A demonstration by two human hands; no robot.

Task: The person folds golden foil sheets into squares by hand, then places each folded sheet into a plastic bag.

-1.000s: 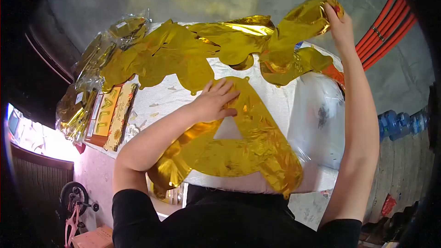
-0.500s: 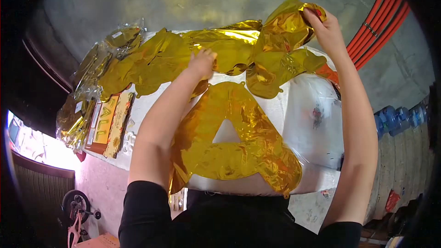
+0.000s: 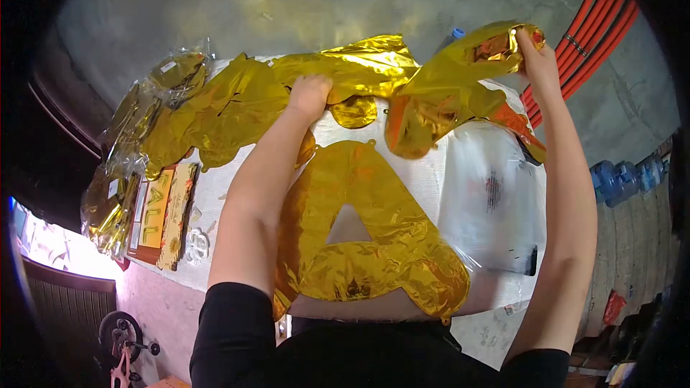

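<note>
A flat gold foil balloon shaped like a letter A (image 3: pixel 359 266) lies on the white-covered surface (image 3: pixel 424 215), close to the body. Beyond it, more gold foil balloons (image 3: pixel 237 111) overlap in a row. My left hand (image 3: pixel 310 97) is closed on the gold foil near the middle of that row, its fingertips partly hidden. At the upper right, my right hand (image 3: pixel 537 57) pinches the end of a crumpled gold foil balloon (image 3: pixel 467 65) and holds it raised off the surface.
Clear plastic packets of gold foil (image 3: pixel 118 194) lie at the left, beside a printed card (image 3: pixel 154 208). Transparent bags (image 3: pixel 489 201) rest at the right. Red hoses (image 3: pixel 586 43) and blue water bottles (image 3: pixel 618 181) are on the floor at the right.
My right hand has moved right and slightly down, stretching the raised foil outward. My left hand's fingers have closed on the foil. The view has shifted slightly.
</note>
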